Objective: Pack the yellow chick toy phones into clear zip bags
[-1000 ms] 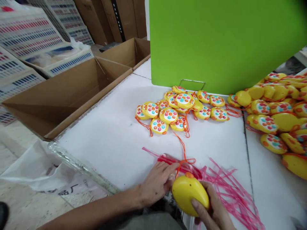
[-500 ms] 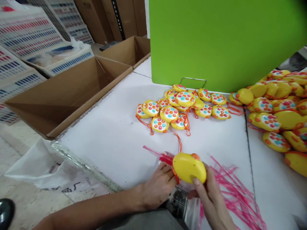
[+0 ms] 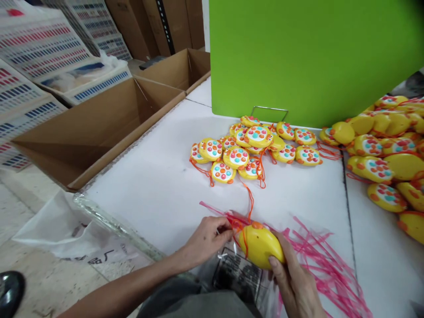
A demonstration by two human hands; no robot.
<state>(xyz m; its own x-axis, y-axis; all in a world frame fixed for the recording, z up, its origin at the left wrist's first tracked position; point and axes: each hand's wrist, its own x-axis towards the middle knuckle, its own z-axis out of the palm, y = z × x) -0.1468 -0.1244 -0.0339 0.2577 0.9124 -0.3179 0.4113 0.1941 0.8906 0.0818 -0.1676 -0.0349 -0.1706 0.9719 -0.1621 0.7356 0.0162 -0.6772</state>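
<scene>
My right hand (image 3: 294,276) grips a yellow oval toy (image 3: 261,245), its plain underside facing up, near the table's front edge. Orange cord loops over the toy's left end. Left of it, my left hand (image 3: 212,236) pinches the edge of a clear plastic bag (image 3: 240,271) with dark print, which hangs below the toy. Pink plastic strips (image 3: 324,265) lie right of my right hand, and more pink shows behind the bag's opening. Farther back, a cluster of yellow toys with dotted white tops (image 3: 236,157) rests on the white table.
A green board (image 3: 298,57) stands behind the cluster. More yellow toys (image 3: 386,196) are heaped at the right. Open cardboard boxes (image 3: 99,128) line the table's left side, with white crates (image 3: 39,39) beyond. A white bag (image 3: 62,229) lies at the lower left.
My left hand has shifted left and up, and its fingers now pinch the bag's edge. The toy in my right hand has moved slightly down, and more of the printed bag shows.
</scene>
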